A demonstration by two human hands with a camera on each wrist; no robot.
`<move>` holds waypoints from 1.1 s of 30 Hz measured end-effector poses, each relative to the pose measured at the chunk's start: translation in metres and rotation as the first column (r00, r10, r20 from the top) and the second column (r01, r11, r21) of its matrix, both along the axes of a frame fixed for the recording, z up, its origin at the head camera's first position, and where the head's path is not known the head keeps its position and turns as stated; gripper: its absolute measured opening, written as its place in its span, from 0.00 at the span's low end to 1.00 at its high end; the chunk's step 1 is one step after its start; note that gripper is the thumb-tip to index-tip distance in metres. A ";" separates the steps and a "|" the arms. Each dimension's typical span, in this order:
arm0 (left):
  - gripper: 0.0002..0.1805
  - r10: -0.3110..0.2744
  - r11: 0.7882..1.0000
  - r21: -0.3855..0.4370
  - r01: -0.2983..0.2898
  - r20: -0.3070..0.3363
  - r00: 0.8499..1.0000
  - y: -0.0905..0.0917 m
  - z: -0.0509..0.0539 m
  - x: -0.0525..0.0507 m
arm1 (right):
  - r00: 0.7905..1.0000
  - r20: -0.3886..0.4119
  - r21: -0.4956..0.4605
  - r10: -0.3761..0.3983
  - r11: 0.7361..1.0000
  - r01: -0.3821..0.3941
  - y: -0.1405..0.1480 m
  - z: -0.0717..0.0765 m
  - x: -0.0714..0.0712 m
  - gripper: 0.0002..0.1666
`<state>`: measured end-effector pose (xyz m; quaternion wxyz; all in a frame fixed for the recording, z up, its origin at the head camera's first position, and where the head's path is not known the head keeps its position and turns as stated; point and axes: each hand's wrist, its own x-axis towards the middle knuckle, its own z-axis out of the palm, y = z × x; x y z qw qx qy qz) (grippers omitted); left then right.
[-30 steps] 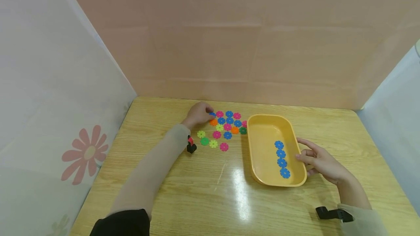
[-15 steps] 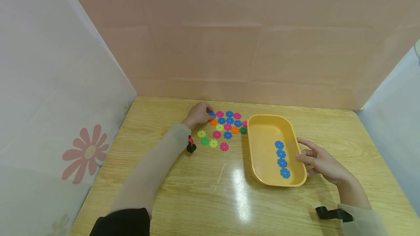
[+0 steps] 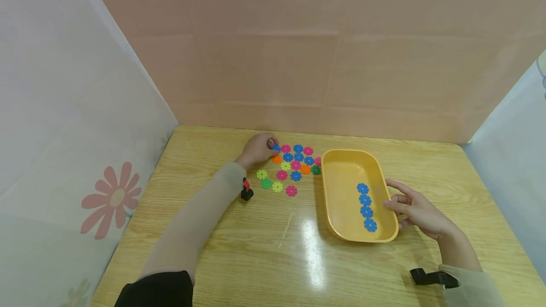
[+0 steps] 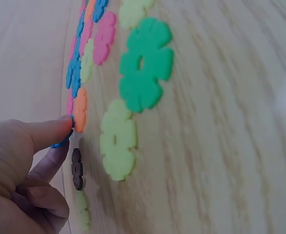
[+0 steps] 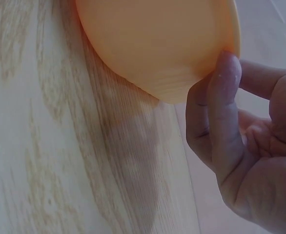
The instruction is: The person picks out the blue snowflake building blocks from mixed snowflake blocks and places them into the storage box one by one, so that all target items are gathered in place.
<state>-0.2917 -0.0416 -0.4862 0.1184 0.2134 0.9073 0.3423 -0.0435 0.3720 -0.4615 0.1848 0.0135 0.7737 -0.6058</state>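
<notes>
Haste could make my left hand [image 3: 257, 148] drop its narrowly pinched blue flower-shaped plastic disc [image 3: 276, 148], while my right hand [image 3: 420, 210] grips the yellow rectangular plastic tray [image 3: 342, 203].

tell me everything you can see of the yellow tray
The yellow tray is a shallow rectangle with rounded corners, a rim all round and a smooth, plastic-looking surface. It appears to rest open side up on the wooden table, longer sides running front to back. Four blue flower pieces lie in a row on its floor, nearer its right side. The right hand grips its right rim.
</notes>
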 end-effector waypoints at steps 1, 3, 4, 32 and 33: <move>0.09 -0.006 1.000 0.006 0.006 -0.003 1.000 0.000 -0.001 -0.001 | 1.000 0.000 0.001 0.000 1.000 0.000 0.000 0.000 0.000 0.45; 0.07 -0.014 1.000 0.017 0.014 -0.008 1.000 0.000 -0.001 -0.001 | 1.000 -0.001 0.004 -0.001 1.000 0.001 -0.001 -0.001 0.000 0.45; 0.07 -0.015 1.000 0.022 0.015 -0.008 1.000 0.000 -0.001 -0.001 | 1.000 -0.001 0.005 -0.002 1.000 0.002 -0.001 -0.001 0.000 0.45; 0.08 -0.229 0.928 0.330 0.175 0.131 0.965 0.051 0.056 0.035 | 1.000 -0.014 -0.007 0.003 1.000 -0.003 0.002 -0.002 -0.001 0.44; 0.08 -0.238 0.925 0.333 0.182 0.134 0.962 0.054 0.057 0.036 | 1.000 -0.014 -0.008 0.003 1.000 -0.003 0.002 -0.002 -0.001 0.44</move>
